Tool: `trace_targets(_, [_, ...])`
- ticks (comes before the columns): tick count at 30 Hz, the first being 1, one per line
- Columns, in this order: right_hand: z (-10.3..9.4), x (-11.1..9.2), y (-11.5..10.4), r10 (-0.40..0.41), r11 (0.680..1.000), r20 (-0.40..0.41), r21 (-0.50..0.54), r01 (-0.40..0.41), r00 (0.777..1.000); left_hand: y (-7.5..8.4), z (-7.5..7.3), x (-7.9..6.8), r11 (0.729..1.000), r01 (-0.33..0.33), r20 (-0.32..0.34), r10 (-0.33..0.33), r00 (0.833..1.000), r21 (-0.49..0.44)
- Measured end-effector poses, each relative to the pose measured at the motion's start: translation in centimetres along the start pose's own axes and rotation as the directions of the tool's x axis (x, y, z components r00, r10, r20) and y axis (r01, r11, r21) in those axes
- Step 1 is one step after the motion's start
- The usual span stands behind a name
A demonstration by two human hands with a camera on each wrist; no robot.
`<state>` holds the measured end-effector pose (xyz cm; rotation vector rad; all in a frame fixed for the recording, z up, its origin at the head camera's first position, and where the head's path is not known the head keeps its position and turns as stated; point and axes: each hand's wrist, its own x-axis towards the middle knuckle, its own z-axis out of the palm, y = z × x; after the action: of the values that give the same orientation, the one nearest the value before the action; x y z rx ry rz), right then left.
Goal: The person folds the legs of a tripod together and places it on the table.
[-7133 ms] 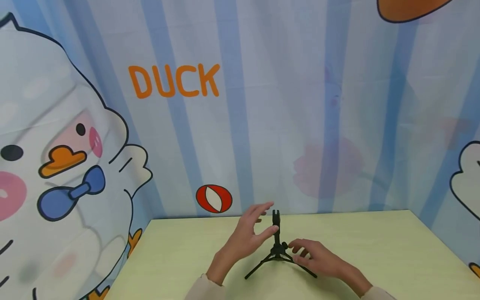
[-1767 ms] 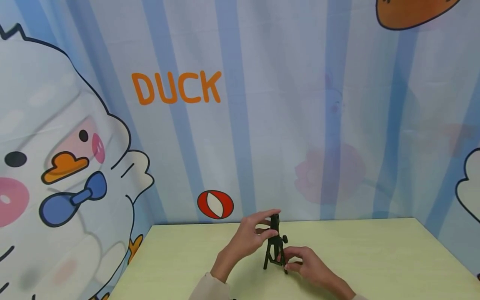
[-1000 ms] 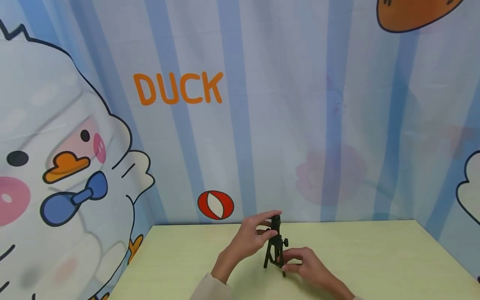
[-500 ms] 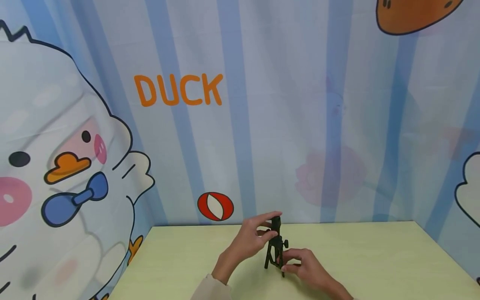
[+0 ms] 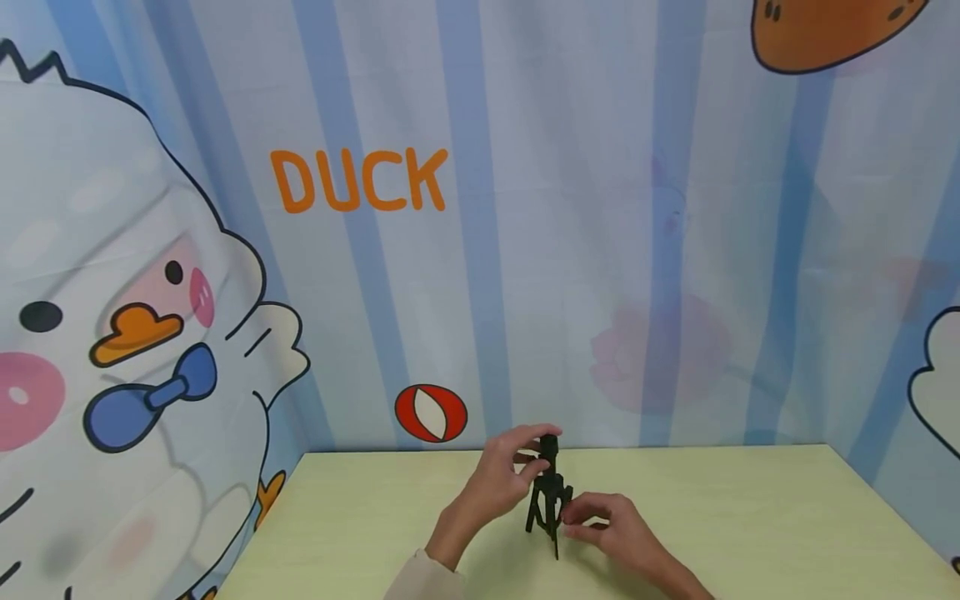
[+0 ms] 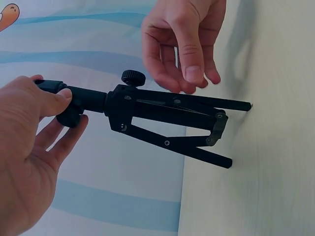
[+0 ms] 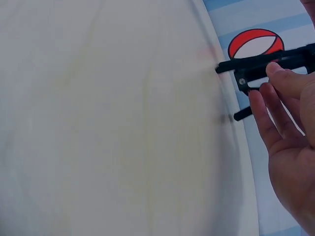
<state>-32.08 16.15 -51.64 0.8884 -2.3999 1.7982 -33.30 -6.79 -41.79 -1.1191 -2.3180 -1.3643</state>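
Observation:
A small black tripod (image 5: pixel 550 483) stands upright on the table, its legs drawn in close to the centre. My left hand (image 5: pixel 497 477) holds its top part between thumb and fingers. In the left wrist view, the tripod (image 6: pixel 120 109) shows a ridged knob (image 6: pixel 133 77) on its collar and hinged braces between the legs. Beside the legs is my right hand (image 5: pixel 617 529); in the left wrist view its fingers hang loosely bent close to one leg, pinching nothing. The right wrist view has the thumb of my right hand (image 7: pixel 295 147) overlapping the legs; contact is unclear.
The pale yellow table (image 5: pixel 750 517) meets a striped blue-and-white curtain (image 5: pixel 570 208) at its back edge. Large cartoon duck prints (image 5: pixel 135 333), orange lettering and a red ball print decorate the curtain.
Seven seconds ago the tripod's legs were spread wide; now they are folded inward. Over the last half second the tripod has turned slightly, and my right hand's fingers have come off the leg.

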Motion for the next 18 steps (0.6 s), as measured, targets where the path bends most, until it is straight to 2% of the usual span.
trace_targets(8, [-1.13,-0.42,0.30,-0.028,0.996,-0.109,-0.083,0.019,0.994,-0.25,-0.05,0.08,0.998,-0.036,-0.039,0.038,0.999,0.048])
trace_targets(14, [-0.99,-0.31,0.48,-0.046,0.997,-0.099,-0.068,0.039,0.994,-0.31,-0.04,0.12,0.998,-0.042,-0.046,0.045,0.998,0.054])
trace_targets(18, [-0.69,-0.09,0.43,-0.013,0.999,-0.065,-0.049,0.010,0.998,-0.33,0.16,0.01,0.998,-0.054,-0.057,0.056,0.997,0.033])
